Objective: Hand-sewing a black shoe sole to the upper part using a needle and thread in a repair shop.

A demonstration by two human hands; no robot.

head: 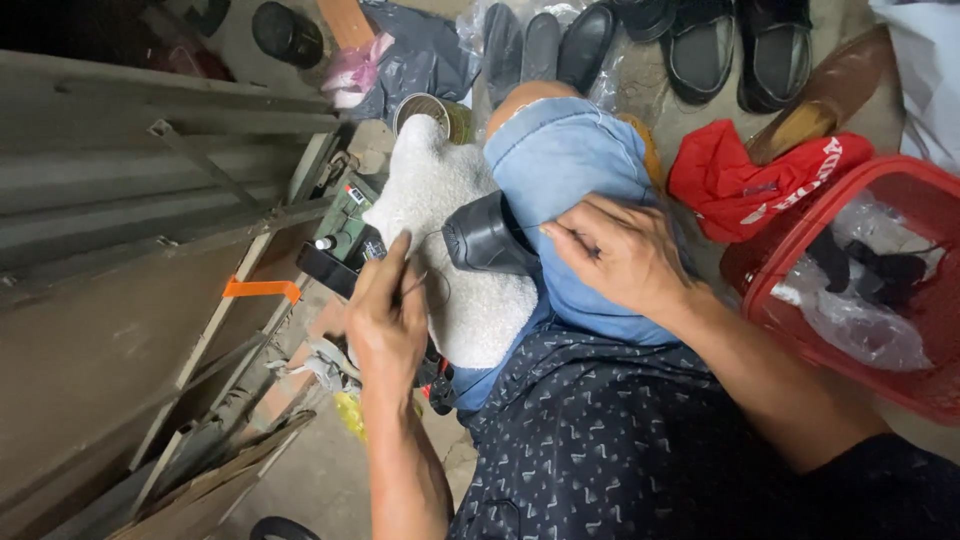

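Here, mid-frame, your black shoe (487, 235) lies glossy and rounded on the white fleecy cloth (440, 215) over your knee. Your right hand (625, 255) presses beside it, fingers pinched; your left hand (385, 320) seems closed on a thin thread.

Heel half of the black shoe (487, 236) hidden under the right hand (625, 255) and the blue denim knee (560, 160). Thread between the hands too thin to trace; tool pinched in the left hand (388, 312) too small to tell. Red basket (790, 262) cut off by the right edge, contents blurred behind clear plastic. Row of dark shoes (700, 45) cropped at the top edge. Round black thing (280, 528) cut by the bottom edge, unidentifiable.
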